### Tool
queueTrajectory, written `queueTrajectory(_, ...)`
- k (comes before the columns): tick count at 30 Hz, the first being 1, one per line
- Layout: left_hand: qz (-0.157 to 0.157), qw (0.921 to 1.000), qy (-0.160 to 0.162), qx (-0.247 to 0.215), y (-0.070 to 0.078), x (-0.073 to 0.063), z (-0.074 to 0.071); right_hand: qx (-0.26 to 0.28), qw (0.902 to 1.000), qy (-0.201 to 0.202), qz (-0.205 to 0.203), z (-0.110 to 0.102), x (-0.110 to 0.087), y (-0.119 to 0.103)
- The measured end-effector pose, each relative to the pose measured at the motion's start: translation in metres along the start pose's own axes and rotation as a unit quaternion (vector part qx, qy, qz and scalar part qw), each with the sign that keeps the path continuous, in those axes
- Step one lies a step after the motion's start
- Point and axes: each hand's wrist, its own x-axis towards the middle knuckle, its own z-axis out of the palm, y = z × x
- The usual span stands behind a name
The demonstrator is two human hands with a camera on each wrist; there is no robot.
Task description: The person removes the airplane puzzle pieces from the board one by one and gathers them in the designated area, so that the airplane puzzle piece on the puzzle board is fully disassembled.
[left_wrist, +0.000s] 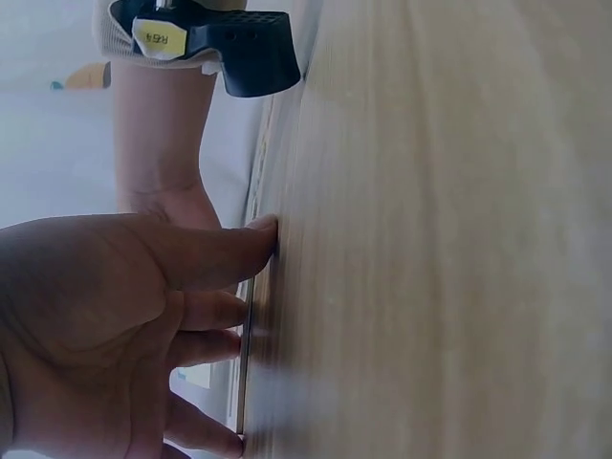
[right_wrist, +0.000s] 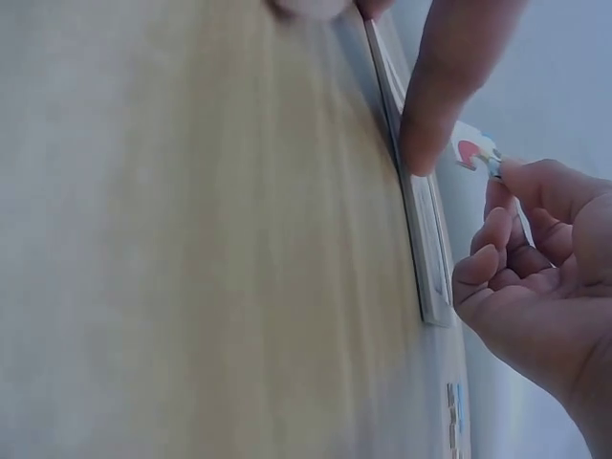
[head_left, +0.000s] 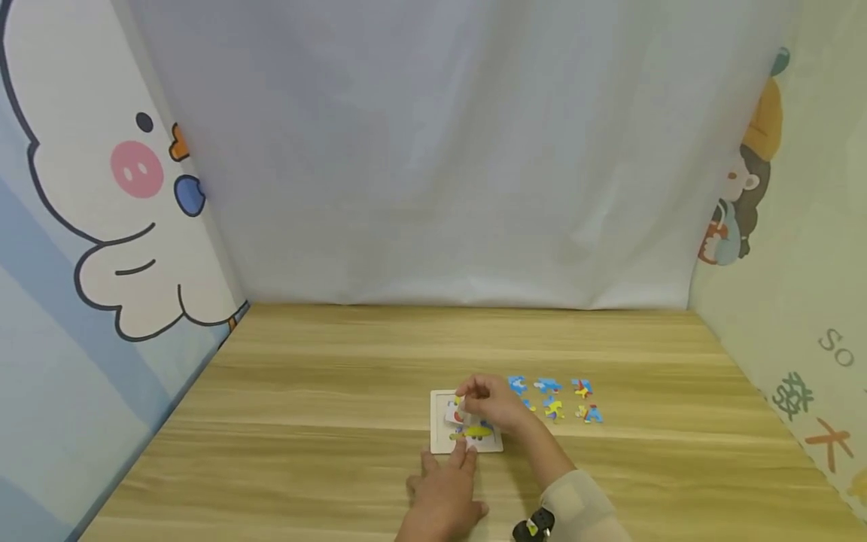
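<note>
A square white puzzle tray [head_left: 433,423] lies on the wooden table, with yellow-green puzzle pieces [head_left: 478,431] along its near side. Over the tray, my right hand [head_left: 496,404] pinches a white puzzle piece with a red patch [right_wrist: 469,150] between thumb and fingertips; the piece is tilted up off the tray. My left hand [head_left: 445,493] lies at the tray's near edge with fingers extended, their tips touching the frame. In the left wrist view the left thumb [left_wrist: 229,256] rests on the tabletop. The right fingers hide part of the tray's far side.
Right of the tray, several loose blue, yellow and red puzzle pieces [head_left: 548,385] lie in rows, some partly behind the right hand. A black wrist device [head_left: 533,525] sits by the right sleeve. A grey-white curtain [head_left: 433,188] hangs behind the table, with printed walls at both sides.
</note>
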Motion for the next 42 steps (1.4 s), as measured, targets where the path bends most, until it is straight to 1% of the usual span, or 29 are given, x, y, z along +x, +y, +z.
queueTrajectory(3, 0.005, 1.0, 0.003, -0.001, 0.0, -0.002, -0.001, 0.001, 1.0, 0.008, -0.005, -0.002, -0.005, -0.002)
queueTrajectory(6, 0.007, 0.9999, 0.006, -0.005, -0.001, -0.002, -0.001, 0.017, 0.9997, 0.014, -0.011, -0.004, -0.012, -0.008)
queueTrajectory(9, 0.012, 0.9997, 0.002, -0.019, -0.002, -0.003, -0.001, 0.032, 0.9991, 0.026, -0.011, -0.008, -0.021, -0.012)
queueTrajectory(13, 0.025, 0.9989, -0.002, -0.04, -0.006, -0.005, -0.002, 0.035, 0.9985, 0.041, -0.014, -0.013, -0.034, -0.014)
queueTrajectory(15, 0.031, 0.9984, 0.007, -0.047, -0.007, -0.007, -0.003, 0.033, 0.9982, 0.045, -0.02, -0.016, -0.039, -0.013)
queueTrajectory(19, 0.044, 0.9969, 0.037, -0.054, -0.012, -0.008, -0.004, 0.033, 0.9978, 0.05, -0.028, -0.022, -0.049, -0.009)
queueTrajectory(23, 0.071, 0.9925, 0.078, -0.063, -0.021, -0.007, -0.001, 0.026, 0.9978, 0.061, -0.011, -0.027, -0.06, -0.002)
queueTrajectory(26, 0.087, 0.9879, 0.11, -0.066, -0.03, -0.002, -0.001, 0.026, 0.9972, 0.07, -0.004, -0.031, -0.066, 0.003)
queueTrajectory(30, 0.093, 0.9846, 0.134, -0.063, -0.04, 0.008, -0.008, 0.037, 0.9969, 0.069, -0.01, -0.037, -0.071, 0.006)
queueTrajectory(33, 0.09, 0.9843, 0.14, -0.06, -0.046, 0.016, -0.014, 0.039, 0.9972, 0.063, -0.008, -0.043, -0.073, 0.007)
queueTrajectory(37, 0.088, 0.984, 0.143, -0.06, -0.054, 0.026, -0.017, 0.034, 0.9978, 0.056, 0.004, -0.051, -0.079, 0.008)
queueTrajectory(42, 0.095, 0.9855, 0.128, -0.057, -0.062, 0.032, -0.018, 0.026, 0.9976, 0.057, 0.031, -0.061, -0.088, 0.009)
